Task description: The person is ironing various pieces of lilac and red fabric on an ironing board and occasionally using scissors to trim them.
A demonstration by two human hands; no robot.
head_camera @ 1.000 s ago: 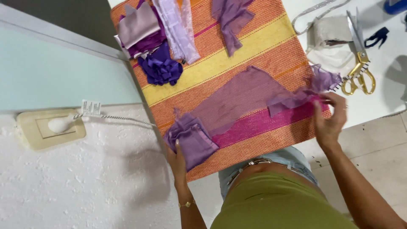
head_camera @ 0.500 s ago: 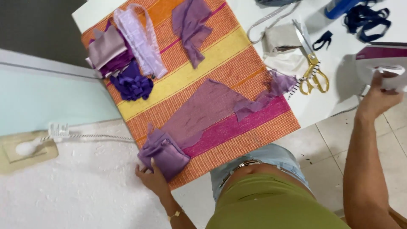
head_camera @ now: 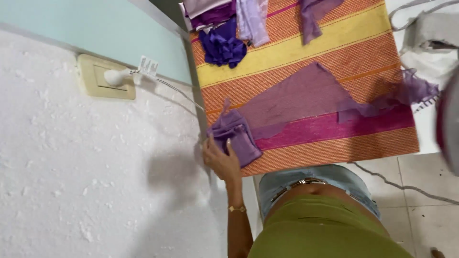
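Observation:
My left hand [head_camera: 221, 160] lies at the near left corner of an orange, yellow and pink striped mat [head_camera: 306, 43]. Its fingers press on a folded purple cloth [head_camera: 236, 136]. This cloth joins a long mauve fabric piece [head_camera: 301, 95] spread flat across the mat, whose crumpled sheer end [head_camera: 416, 91] reaches the right edge. My right hand is out of view. A blurred grey and pink object [head_camera: 449, 124] fills the right edge; I cannot tell what holds it.
A dark purple ruffled scrap [head_camera: 222, 48], lilac strips [head_camera: 251, 19] and another purple piece [head_camera: 313, 16] lie at the mat's far side. A grey-white cloth [head_camera: 430, 43] sits at the right. A wall socket with a white plug [head_camera: 105, 79] is left, and a cable [head_camera: 401, 184] crosses the tiled floor.
The view has swung left and closer. My right hand left the fabric's right end, reached right to an object there, and is now out of frame. My left hand stays on the folded cloth.

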